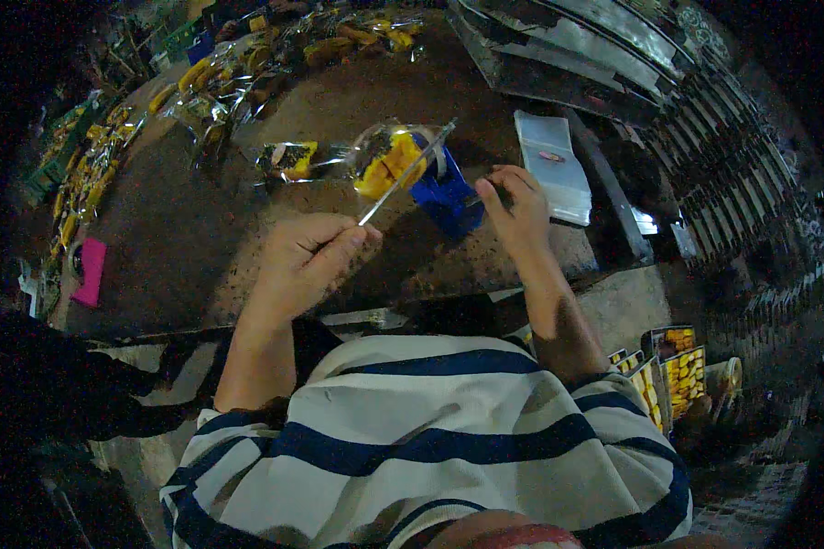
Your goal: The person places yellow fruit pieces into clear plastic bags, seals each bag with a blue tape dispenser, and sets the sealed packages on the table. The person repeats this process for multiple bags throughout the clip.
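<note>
My left hand is closed, thumb against the fingers, on the lower end of a shiny clear plastic bag that shows almost edge-on as a narrow strip slanting up to the right. Behind it lies a packet of yellow pieces in clear wrapping. Beside that packet stands a blue tape dispenser. My right hand is just right of the dispenser, with thumb and fingers pinched together. Whatever they may hold is too small and dark to make out.
A stack of flat clear bags lies on the dark table at the right. Many wrapped yellow packets line its far and left edges. A pink object sits at the left edge. Metal racks stand to the right, yellow-filled trays below.
</note>
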Motion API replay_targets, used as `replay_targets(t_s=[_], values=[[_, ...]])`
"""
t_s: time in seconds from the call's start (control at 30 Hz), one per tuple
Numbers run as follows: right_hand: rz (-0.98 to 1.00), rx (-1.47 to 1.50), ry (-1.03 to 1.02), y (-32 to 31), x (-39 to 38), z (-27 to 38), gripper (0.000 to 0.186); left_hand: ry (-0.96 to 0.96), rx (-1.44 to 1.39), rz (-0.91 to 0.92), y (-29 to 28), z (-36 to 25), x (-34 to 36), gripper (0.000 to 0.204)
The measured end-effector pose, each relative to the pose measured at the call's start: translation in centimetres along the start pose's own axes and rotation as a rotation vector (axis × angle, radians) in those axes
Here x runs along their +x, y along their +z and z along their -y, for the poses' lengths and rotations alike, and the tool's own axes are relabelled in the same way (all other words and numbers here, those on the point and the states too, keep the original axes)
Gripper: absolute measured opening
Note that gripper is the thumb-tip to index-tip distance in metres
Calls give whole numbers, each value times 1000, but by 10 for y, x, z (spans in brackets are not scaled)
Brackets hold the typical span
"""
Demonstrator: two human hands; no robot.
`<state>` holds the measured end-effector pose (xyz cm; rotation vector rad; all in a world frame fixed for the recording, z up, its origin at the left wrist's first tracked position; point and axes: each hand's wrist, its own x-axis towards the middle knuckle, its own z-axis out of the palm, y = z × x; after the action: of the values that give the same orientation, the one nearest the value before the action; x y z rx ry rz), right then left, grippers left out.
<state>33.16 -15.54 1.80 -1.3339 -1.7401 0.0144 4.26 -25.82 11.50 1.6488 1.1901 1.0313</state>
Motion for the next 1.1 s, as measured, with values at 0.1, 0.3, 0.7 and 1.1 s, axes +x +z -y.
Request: replay_targets(t_s=[0.1, 0.3, 0.7, 1.1], values=[[243, -59, 113, 12, 17, 5, 22, -52, -129, 39, 6, 3, 3, 16], [155, 357, 43, -8, 1, 7, 17, 265, 270, -64, 19, 25, 19, 14], [235, -47, 234, -13, -13, -2, 38, 471, 693, -154, 49, 33, 23, 14], [308, 543, 243, -54, 2, 71, 24, 517, 815, -82, 69, 48, 17, 15]])
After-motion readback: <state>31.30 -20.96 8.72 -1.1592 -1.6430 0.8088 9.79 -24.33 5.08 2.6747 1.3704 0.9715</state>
